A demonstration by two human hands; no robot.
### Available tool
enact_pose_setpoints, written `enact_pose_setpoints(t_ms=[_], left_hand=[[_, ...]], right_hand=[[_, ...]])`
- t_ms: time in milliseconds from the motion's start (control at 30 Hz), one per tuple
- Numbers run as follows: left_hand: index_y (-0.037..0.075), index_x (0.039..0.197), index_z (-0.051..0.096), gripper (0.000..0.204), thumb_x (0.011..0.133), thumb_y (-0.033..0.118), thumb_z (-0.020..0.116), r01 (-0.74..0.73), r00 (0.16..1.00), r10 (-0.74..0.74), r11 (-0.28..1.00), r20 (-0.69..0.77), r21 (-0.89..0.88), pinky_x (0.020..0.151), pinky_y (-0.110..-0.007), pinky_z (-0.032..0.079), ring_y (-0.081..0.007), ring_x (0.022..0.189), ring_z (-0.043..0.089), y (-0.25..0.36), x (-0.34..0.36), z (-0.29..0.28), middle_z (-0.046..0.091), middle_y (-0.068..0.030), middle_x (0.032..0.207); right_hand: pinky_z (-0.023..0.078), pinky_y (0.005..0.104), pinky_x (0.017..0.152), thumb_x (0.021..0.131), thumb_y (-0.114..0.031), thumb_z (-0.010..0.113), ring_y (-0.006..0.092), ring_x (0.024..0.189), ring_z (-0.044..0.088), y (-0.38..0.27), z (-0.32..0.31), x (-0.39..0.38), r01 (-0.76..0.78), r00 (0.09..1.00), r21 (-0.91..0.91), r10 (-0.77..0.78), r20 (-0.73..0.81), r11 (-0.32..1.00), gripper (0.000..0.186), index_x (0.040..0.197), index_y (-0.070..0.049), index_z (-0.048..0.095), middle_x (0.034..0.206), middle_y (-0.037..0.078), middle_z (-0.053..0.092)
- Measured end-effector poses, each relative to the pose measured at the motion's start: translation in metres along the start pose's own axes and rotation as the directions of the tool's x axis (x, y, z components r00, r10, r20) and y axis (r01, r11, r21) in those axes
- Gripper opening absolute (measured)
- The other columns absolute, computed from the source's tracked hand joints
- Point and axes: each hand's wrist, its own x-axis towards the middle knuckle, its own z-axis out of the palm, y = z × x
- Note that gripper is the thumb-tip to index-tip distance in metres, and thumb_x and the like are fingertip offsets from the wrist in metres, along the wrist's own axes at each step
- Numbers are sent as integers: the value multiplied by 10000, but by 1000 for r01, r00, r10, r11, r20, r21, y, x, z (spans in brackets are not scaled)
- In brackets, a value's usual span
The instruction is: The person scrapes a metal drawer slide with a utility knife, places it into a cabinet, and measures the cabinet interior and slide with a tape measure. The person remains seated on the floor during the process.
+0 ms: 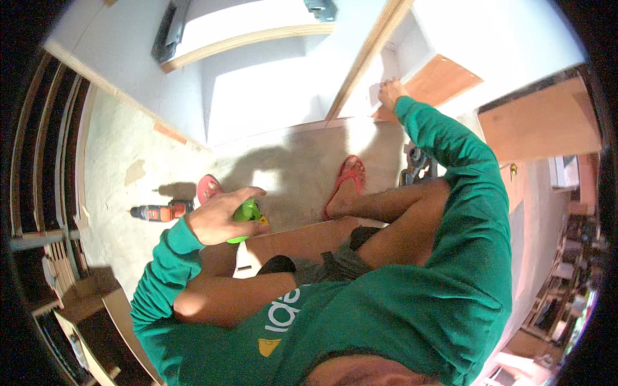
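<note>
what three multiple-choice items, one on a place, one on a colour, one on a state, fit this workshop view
1. Where does the orange drill lie?
A on the floor
B on a shelf
C in the lap

2. What colour is the bottle in the left hand?
A blue
B green
C white

3. What is the right hand doing?
A hanging free
B gripping the drill
C pressing on the white panel

Answers: 1 A, it rests on bare concrete beside the left hand; 2 B, bright green shows between the fingers; 3 C, the arm reaches up to the panel.

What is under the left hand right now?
The left hand grips a green tool; its fingers cover most of it. Below lie bare floor and an orange drill.
</note>
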Motion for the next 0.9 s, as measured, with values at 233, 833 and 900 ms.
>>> enact_pose_setpoints(t_ms=[233,833,900], left_hand=[[-28,1403,500,800,888,540,727,262,960,-273,955,-65,-138,1000,-358,467,-270,1109,614,2,19,1,637,-187,1140],[18,1347,459,717,862,430,787,-255,947,272,960,-169,117,885,-483,543,-450,1018,697,99,133,31,686,-299,1032],[43,1357,481,649,893,408,751,-260,946,287,949,-149,177,880,-474,541,-438,985,700,92,131,17,691,-272,1006]], right_hand=[[522,480,919,924,-348,650,321,1034,708,-30,-69,-68,194,922,261,-85,-377,946,279,1012,-112,771,1075,158,740],[539,320,766,986,-302,720,134,895,626,-55,-140,-193,275,902,895,-229,-366,-350,363,1160,2,627,1004,66,676],[540,309,763,983,-271,723,131,863,632,-37,-130,-195,247,932,930,-195,-304,-272,312,1118,-3,638,965,57,677]])
